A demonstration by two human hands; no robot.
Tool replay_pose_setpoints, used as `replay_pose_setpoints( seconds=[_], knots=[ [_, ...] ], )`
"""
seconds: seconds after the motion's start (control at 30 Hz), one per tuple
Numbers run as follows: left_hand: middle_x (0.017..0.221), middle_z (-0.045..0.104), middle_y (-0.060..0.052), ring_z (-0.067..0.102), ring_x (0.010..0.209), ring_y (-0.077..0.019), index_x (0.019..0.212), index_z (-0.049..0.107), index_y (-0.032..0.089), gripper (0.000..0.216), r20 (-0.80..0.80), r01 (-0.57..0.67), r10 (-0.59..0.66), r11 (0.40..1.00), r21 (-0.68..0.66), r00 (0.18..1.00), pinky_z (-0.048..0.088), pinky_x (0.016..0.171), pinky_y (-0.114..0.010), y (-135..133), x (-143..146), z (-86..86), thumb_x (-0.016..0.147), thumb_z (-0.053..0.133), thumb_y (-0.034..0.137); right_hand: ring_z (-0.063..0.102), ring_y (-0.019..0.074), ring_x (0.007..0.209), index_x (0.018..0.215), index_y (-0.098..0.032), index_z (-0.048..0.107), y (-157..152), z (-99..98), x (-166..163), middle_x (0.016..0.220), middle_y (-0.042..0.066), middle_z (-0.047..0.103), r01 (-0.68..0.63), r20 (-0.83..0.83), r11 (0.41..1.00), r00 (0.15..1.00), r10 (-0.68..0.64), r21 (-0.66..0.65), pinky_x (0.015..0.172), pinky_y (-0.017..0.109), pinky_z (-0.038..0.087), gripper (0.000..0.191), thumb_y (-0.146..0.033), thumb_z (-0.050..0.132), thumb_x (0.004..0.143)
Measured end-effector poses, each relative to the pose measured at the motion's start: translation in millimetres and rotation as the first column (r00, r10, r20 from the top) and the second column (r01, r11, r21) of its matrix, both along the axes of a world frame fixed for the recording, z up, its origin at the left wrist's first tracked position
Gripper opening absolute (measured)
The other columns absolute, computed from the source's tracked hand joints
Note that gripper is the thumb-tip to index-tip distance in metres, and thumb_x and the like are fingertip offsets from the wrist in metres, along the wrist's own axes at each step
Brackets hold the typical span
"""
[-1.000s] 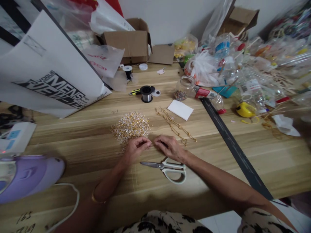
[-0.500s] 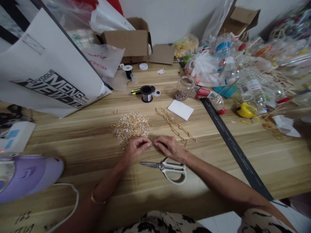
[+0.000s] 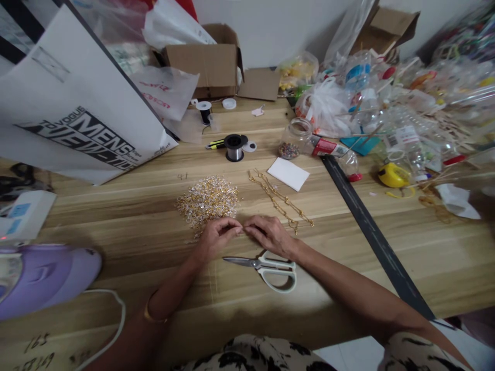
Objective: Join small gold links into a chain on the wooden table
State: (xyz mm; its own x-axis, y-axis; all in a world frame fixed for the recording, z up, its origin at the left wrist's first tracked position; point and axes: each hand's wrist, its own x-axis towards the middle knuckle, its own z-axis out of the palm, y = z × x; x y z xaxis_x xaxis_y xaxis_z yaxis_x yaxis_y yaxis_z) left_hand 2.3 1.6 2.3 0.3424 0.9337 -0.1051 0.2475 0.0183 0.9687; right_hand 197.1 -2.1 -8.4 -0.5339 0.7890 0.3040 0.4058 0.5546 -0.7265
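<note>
My left hand (image 3: 219, 233) and my right hand (image 3: 269, 234) meet fingertip to fingertip over the wooden table, each closed in a pinch. Whatever lies between the fingertips is too small to make out. Just beyond my left hand spreads a pile of small gold and clear beads (image 3: 209, 200). Gold beaded chains (image 3: 276, 198) lie stretched out beyond my right hand. Scissors (image 3: 266, 268) with pale green handles rest on the table below the hands, blades pointing left.
A spool of silvery wire (image 3: 234, 149) and a jar of beads (image 3: 293, 140) stand farther back. White folded paper (image 3: 288, 173) lies near the chains. A large paper bag (image 3: 77, 108) and a purple appliance (image 3: 46, 281) are at left; plastic bottles (image 3: 402, 131) crowd the right.
Both hands hold nearly the same pinch in the same place. The view has shifted very slightly; the objects on the table stay put.
</note>
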Motion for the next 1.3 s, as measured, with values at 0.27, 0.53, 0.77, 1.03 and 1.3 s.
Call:
replay_pose_setpoints(
  seconds=[0.27, 0.53, 0.77, 1.03, 1.3],
  knots=[
    [0.069, 0.066, -0.003, 0.058, 0.066, -0.0128, 0.072, 0.066, 0.013, 0.014, -0.020, 0.007, -0.007, 1.000, 0.017, 1.000, 0.044, 0.062, -0.021, 0.3, -0.8, -0.8, 0.075, 0.062, 0.026, 0.060, 0.0146, 0.071, 0.093, -0.017, 0.059, -0.1, 3.7, -1.0, 0.079, 0.005, 0.065, -0.003, -0.028, 1.000, 1.000, 0.003, -0.015, 0.067, 0.024, 0.046, 0.013, -0.025, 0.048, 0.093],
    [0.069, 0.067, -0.003, 0.059, 0.066, -0.0133, 0.072, 0.066, 0.013, 0.014, -0.032, 0.008, -0.007, 1.000, 0.030, 0.999, 0.044, 0.062, -0.022, 0.2, 0.7, 2.1, 0.075, 0.061, 0.026, 0.059, 0.0134, 0.066, 0.098, -0.017, 0.053, -1.3, 4.3, -0.8, 0.075, 0.002, 0.064, -0.005, -0.064, 0.996, 0.998, 0.000, -0.084, 0.061, 0.022, 0.045, 0.010, -0.026, 0.050, 0.092],
    [0.070, 0.068, -0.003, 0.060, 0.066, -0.0134, 0.072, 0.067, 0.014, 0.013, -0.018, 0.011, -0.010, 0.999, 0.041, 1.000, 0.044, 0.062, -0.022, 0.2, -0.1, -0.3, 0.075, 0.062, 0.025, 0.059, 0.0133, 0.066, 0.099, -0.018, 0.052, -1.3, 2.4, -0.8, 0.077, 0.003, 0.064, -0.013, -0.062, 0.997, 0.998, 0.008, -0.080, 0.061, 0.022, 0.045, 0.010, -0.025, 0.050, 0.092],
    [0.071, 0.068, -0.003, 0.060, 0.066, -0.0133, 0.074, 0.067, 0.013, 0.013, -0.016, 0.040, -0.039, 0.997, 0.065, 0.999, 0.045, 0.063, -0.022, 1.4, -1.7, -3.6, 0.076, 0.061, 0.025, 0.062, 0.0145, 0.073, 0.103, -0.018, 0.051, -1.5, -1.6, 0.0, 0.083, 0.004, 0.065, -0.042, -0.059, 0.996, 0.998, 0.037, -0.075, 0.066, 0.023, 0.048, 0.013, -0.026, 0.050, 0.093],
    [0.072, 0.069, -0.004, 0.061, 0.068, -0.0143, 0.074, 0.068, 0.014, 0.014, -0.035, 0.048, -0.045, 0.996, 0.078, 0.998, 0.045, 0.064, -0.023, 0.8, -1.6, -2.7, 0.076, 0.061, 0.026, 0.062, 0.0150, 0.074, 0.104, -0.018, 0.050, -1.5, -1.5, 1.2, 0.086, 0.006, 0.066, -0.044, -0.003, 0.997, 0.999, 0.044, -0.059, 0.066, 0.024, 0.048, 0.015, -0.028, 0.049, 0.094]
  ],
)
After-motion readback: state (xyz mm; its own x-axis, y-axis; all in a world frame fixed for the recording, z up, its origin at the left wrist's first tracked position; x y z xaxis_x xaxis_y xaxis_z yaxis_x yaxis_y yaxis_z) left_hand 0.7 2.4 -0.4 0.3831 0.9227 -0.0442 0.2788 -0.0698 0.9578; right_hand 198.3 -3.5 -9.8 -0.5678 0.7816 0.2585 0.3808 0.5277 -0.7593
